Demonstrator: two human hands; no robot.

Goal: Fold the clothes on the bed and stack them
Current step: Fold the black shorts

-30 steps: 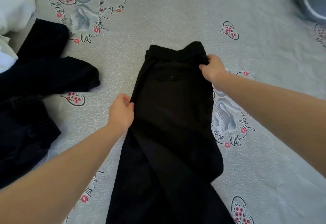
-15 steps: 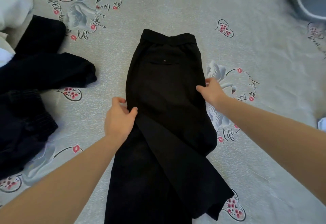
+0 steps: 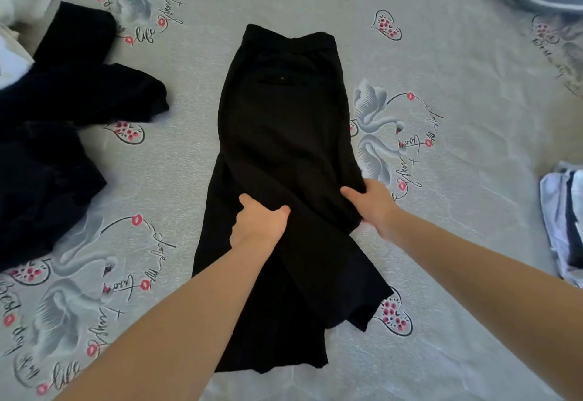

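The black trousers [image 3: 284, 154] lie flat mid-bed, long axis running twelve to six with the waistband at twelve, the left hand [image 3: 260, 225] pinching mid-length fabric and the right hand [image 3: 370, 205] gripping the three-o'clock edge, both equally near.

Black trousers [image 3: 284, 154] lie folded lengthwise on bed [image 3: 457, 148]
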